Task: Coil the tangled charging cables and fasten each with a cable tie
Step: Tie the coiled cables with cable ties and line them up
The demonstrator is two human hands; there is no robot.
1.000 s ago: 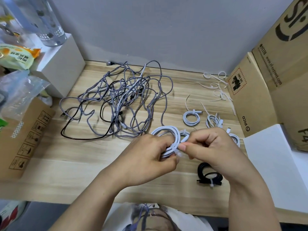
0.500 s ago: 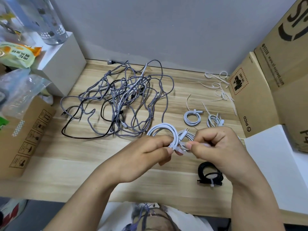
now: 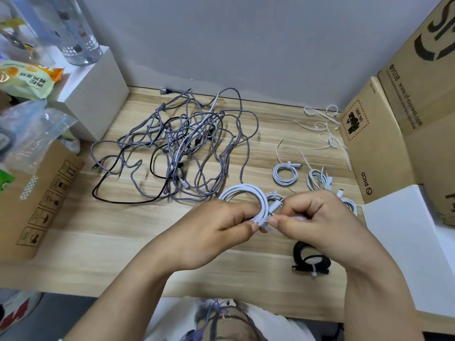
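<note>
Here, on the wooden table [image 3: 123,247]: a big messy tangle of grey and black cables [image 3: 177,153], far side, left of middle, well apart from both hands. Still all to sort, by the look of it.

Over to the right, near the cardboard box [image 3: 374,153]: small white coils already tied [image 3: 285,173], and a loose heap of spare cable ties [image 3: 325,129] further back. Nearer the table's front edge, under the right wrist: a black coil already tied [image 3: 310,260].

In the middle, held up just above the table: the white coil [image 3: 242,196], a round loop standing out past the fingers toward the far side. Closest to the left hand [image 3: 216,232], curled tight round the near side of the loop, thumb and finger pinching the bunched strands together.

Right beside it, touching at the fingertips: the right hand [image 3: 317,222], fingers curled in, pinching something thin and white at the pinch point, most likely a cable tie [image 3: 299,219], lying crosswise and pointing left into the coil. Mostly hidden in the fist, so hard to tell if already looped round.

Smallest of all: the white plug end [image 3: 277,205], poking up slanted between the two hands, just beside the loop.

Next, probably: tie wrapped round the bunched strands and pulled snug, left hand keeping the loop from springing open.
</note>
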